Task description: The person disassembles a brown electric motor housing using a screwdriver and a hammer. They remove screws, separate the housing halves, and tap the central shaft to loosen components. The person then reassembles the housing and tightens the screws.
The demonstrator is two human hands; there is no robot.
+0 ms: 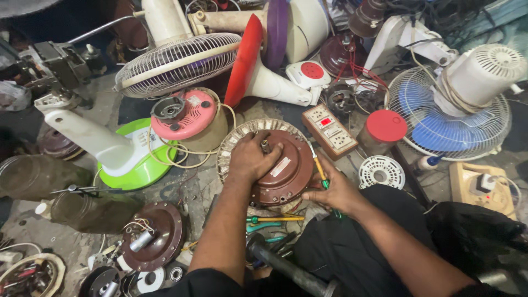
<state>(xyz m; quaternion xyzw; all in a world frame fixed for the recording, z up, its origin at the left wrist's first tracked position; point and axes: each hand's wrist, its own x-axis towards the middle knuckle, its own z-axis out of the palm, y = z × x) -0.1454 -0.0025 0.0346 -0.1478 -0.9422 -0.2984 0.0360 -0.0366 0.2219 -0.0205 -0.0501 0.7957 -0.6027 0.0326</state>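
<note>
A round brown fan motor housing (289, 173) lies on a pale ribbed disc (226, 154) in the middle of the floor. My left hand (250, 159) rests on top of the housing, fingers closed around its centre shaft. My right hand (335, 192) sits at the housing's right edge and grips a screwdriver (319, 168) with a yellow and green handle, its tip pointing up toward the rim.
Around it lie a pink motor (184, 113), a green-based fan stand (126, 157), a white fan cage (176, 63), a blue fan (451, 118), a socket board (331, 131), a red-lidded jar (383, 131), another brown motor cover (154, 235) and pliers (269, 221).
</note>
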